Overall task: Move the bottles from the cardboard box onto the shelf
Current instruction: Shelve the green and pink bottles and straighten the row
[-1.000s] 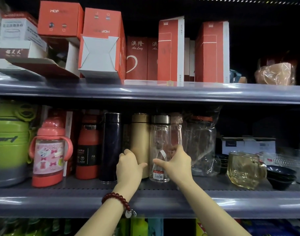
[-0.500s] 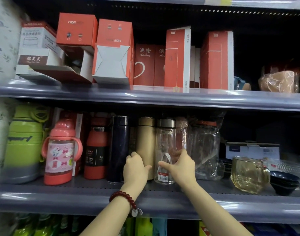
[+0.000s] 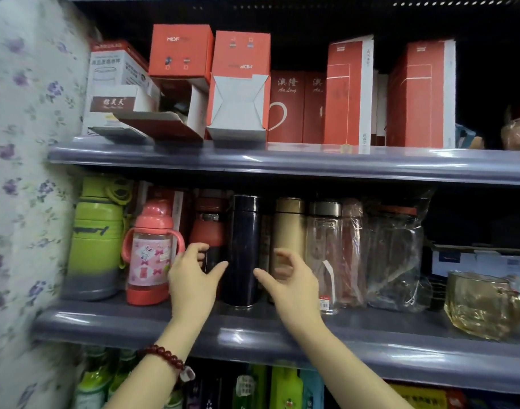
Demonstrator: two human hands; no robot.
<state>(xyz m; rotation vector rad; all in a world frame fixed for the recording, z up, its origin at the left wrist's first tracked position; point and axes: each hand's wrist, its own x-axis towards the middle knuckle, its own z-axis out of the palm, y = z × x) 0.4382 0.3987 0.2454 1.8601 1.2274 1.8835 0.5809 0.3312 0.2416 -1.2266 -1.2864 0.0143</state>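
Your left hand (image 3: 193, 276) and right hand (image 3: 291, 278), both open and empty, flank the navy flask (image 3: 243, 249) to straighten it.

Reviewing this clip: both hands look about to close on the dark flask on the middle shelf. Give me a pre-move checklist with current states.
1. Left hand open, beside dark flask: ok.
2. Right hand open on its other side: ok.
3. Flask upright on shelf: ok.
4. Contact with the flask: cannot tell.
5. Clearance from gold flask and red bottle: not ok, tightly packed.
6. Cardboard box in view: not ok.
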